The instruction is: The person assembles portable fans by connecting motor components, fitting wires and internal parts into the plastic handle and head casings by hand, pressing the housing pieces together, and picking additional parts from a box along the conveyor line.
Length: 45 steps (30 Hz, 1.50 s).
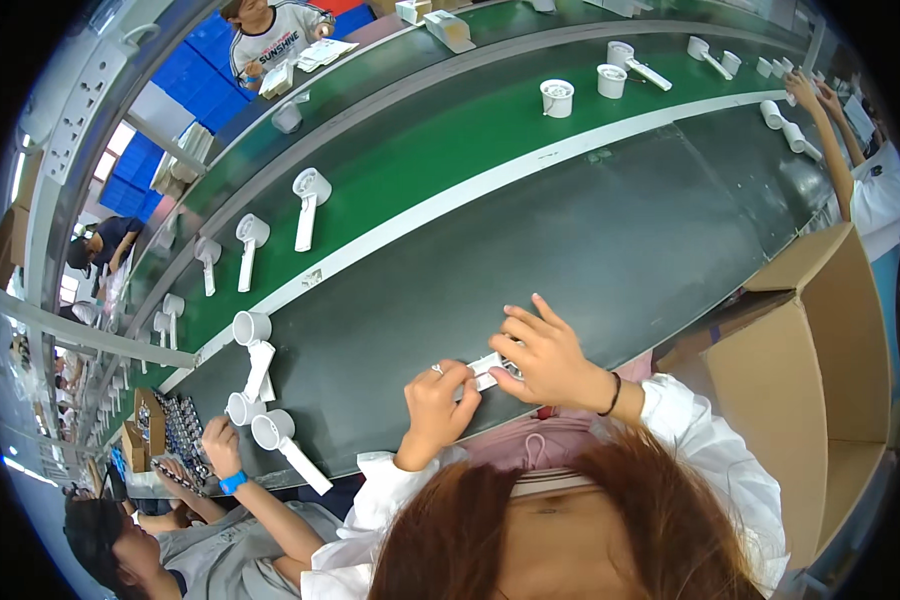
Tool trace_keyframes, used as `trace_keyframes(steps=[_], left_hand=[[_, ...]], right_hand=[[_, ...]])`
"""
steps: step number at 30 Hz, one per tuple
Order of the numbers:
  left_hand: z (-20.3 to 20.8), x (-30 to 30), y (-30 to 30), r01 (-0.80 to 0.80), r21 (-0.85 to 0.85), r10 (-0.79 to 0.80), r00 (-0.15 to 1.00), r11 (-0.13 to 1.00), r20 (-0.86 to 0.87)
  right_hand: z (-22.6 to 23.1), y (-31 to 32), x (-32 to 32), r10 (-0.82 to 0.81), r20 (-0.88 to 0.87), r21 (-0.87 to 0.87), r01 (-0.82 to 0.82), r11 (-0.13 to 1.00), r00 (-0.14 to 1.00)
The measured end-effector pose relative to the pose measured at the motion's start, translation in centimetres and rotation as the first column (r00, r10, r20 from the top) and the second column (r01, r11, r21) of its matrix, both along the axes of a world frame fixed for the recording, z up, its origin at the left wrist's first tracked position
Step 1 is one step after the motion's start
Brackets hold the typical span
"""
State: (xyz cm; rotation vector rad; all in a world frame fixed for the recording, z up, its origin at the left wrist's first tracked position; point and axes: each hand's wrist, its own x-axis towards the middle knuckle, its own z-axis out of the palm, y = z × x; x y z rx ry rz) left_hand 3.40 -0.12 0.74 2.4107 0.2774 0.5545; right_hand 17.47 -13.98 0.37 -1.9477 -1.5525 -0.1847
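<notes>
Close to the belt's near edge, my left hand (437,405) is closed round one end of a small white plastic handle piece (484,372). My right hand (548,362) meets its other end, with thumb and forefinger on either side and the remaining fingers raised and spread. Small dark details, perhaps wires, show in the gap by my right thumb, too small to make out. Several white round cups with handles lie to my left, one (272,430) with its handle pointing toward me.
An open cardboard box (805,380) stands at my right. Beyond a white divider (410,232), a green conveyor (400,165) carries several more white units. A co-worker's hand (222,447) is beside the left cups, near a tray of small metal parts (182,430). Another person works far right.
</notes>
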Motion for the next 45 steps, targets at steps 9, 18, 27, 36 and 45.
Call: trace_keyframes(steps=[9, 18, 27, 36, 45], left_hand=[[-1.2, 1.6, 3.2, -0.306, -0.055, 0.304, 0.951, 0.950, -0.052], [-2.7, 16.5, 19.6, -0.660, -0.178, 0.684, 0.703, 0.730, 0.194], [-1.0, 14.0, 15.8, -0.604, -0.140, 0.615, 0.731, 0.785, 0.296], [2.3, -6.4, 17.7, -0.473, 0.797, 0.833, 0.549, 0.376, -0.067], [-2.1, -10.3, 22.7, -0.503, 0.808, 0.908, 0.409, 0.307, -0.090]], right_hand=[[0.7, 2.3, 1.8, -0.177, -0.101, -0.044, 0.173, 0.984, 0.979], [-0.8, 1.2, 2.1, -0.184, -0.092, 0.041, 0.188, 0.981, 0.979], [-1.6, -0.1, 2.4, -0.136, -0.176, 0.040, 0.145, 0.989, 0.975], [3.3, 0.6, 8.1, -0.174, -0.186, -0.131, 0.151, 0.980, 0.967], [4.8, 5.4, 16.6, -0.369, -0.159, 0.000, 0.374, 0.928, 0.916]])
